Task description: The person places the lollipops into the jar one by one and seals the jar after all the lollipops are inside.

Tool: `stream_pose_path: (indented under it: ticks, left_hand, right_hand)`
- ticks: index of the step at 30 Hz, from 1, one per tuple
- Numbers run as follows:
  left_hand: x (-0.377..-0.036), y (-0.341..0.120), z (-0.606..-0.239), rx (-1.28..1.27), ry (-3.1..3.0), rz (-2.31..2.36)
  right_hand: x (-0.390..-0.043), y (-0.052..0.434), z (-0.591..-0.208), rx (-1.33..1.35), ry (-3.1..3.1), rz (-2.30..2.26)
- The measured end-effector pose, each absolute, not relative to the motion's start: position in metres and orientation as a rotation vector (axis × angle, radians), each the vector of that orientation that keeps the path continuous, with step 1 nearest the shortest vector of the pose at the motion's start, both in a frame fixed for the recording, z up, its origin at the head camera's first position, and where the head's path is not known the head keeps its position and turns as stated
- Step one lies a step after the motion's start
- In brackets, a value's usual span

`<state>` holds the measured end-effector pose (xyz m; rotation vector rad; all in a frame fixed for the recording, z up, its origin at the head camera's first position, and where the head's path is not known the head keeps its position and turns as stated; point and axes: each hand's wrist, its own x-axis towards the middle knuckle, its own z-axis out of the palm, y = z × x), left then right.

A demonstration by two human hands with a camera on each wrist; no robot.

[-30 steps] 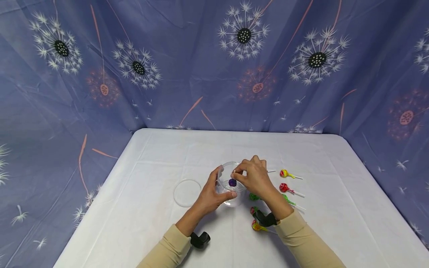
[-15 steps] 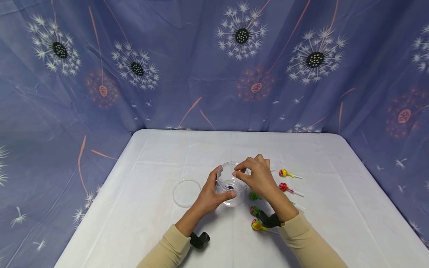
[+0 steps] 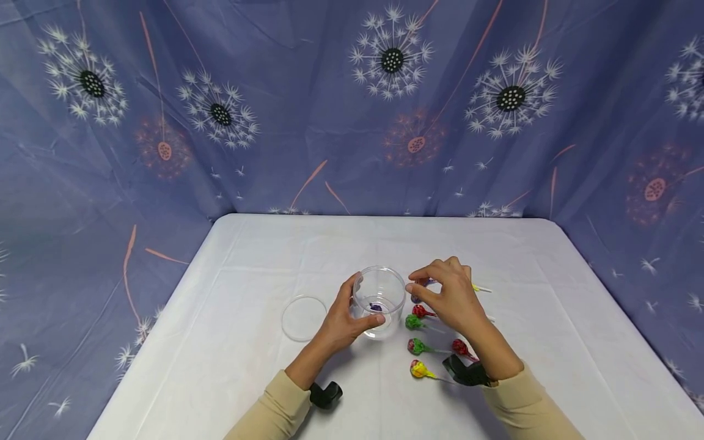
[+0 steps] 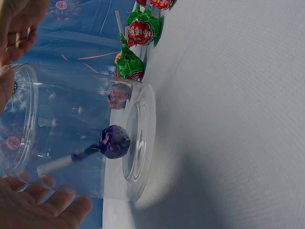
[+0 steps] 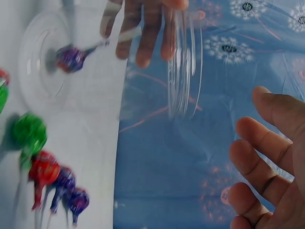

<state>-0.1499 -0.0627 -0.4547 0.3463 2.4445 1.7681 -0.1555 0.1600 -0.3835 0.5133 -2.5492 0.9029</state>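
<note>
Here, the left grip (image 3: 342,319) curls round a clear cup (image 3: 393,313) holding a purple lollipop (image 4: 114,142), the right grip (image 3: 452,296) loose, empty

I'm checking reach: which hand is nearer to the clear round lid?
Left. The left hand, gripping the clear cup, is just right of the lid; the right hand is farther off, right of the cup, by the lollipops.

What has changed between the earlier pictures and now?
The right hand let go of the round purple lollipop, now inside the clear plastic cup, and moved right, away from the cup. The left hand still holds the cup; the clear round lid stayed put.
</note>
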Motion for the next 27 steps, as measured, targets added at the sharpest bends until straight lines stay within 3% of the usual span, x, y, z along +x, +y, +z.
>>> stream_pose_path:
  ticks: [14, 27]
  left_hand:
    - [-0.148, -0.064, -0.454, 0.337, 2.449, 1.768]
    - [-0.130, -0.061, -0.412, 0.337, 2.408, 1.768]
  right_hand:
    - [-0.133, 0.200, -0.401, 0.327, -2.561, 0.897]
    - [-0.114, 0.235, -0.425, 0.132, -2.654, 0.849]
